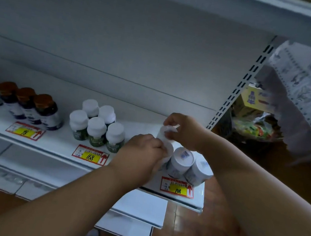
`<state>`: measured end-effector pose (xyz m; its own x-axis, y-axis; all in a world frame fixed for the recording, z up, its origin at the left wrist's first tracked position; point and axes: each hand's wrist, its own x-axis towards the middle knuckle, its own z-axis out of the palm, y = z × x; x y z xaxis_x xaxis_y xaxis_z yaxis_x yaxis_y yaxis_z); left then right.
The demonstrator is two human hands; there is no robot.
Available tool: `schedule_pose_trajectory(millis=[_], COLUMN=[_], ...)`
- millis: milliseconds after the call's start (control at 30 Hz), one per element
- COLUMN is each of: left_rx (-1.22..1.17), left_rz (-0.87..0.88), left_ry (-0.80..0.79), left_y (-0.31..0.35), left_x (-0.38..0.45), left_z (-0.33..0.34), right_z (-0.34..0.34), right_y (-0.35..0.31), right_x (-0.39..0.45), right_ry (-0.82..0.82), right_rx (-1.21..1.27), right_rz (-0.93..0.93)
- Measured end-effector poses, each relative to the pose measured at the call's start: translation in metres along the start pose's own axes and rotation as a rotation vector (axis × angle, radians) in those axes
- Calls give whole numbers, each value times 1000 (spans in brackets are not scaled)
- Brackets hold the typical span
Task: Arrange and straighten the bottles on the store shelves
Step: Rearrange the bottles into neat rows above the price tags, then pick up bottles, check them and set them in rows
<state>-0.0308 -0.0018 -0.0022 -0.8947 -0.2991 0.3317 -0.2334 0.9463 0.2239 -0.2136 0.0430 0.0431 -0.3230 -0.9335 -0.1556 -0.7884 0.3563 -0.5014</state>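
Observation:
On the white shelf [51, 143] stand three groups of bottles. Three brown-capped dark bottles [30, 106] are at the left, several white-capped green bottles [97, 125] in the middle. At the right end two white bottles [181, 159] stand by the shelf edge. My left hand [142, 152] grips a white bottle [168, 149] next to them, its body mostly hidden. My right hand [184, 131] pinches another white bottle [165, 132] just behind and above it. The two hands are close together.
Price tags reading 98 [25, 131], 168 [90, 155] and 108 [177, 188] line the shelf front. A slotted upright [241, 84] ends the shelf at the right. Beyond it sit a basket of goods [253, 127] and a yellow box [253, 99]. Lower shelves jut out below.

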Motion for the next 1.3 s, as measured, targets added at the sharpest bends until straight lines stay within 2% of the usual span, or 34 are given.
schedule_pose_trajectory(millis=[267, 433, 600, 733, 800, 1033, 1300], left_rx=[-50, -75, -137, -274, -264, -96, -118], left_rz=[-39, -135, -317, -556, -637, -814, -929], left_ry=[39, 193, 295, 374, 404, 424, 527], left_y=[10, 6, -28, -70, -98, -196, -304], left_x=[-4, -25, -72, -128, -164, -300, -359], left_z=[-9, -28, -53, -90, -115, -215, -263], right_z=[-4, -4, 12, 48, 72, 165, 232], right_y=[-3, -38, -110, -183, -230, -397, -505], right_x=[-3, -20, -31, -24, -16, 17, 83], right_ry=[-29, 212, 259, 236, 207, 111, 51], right_rx=[-43, 43, 96, 81, 107, 310, 366], right_rz=[-30, -156, -271, -334, -359, -526, -582])
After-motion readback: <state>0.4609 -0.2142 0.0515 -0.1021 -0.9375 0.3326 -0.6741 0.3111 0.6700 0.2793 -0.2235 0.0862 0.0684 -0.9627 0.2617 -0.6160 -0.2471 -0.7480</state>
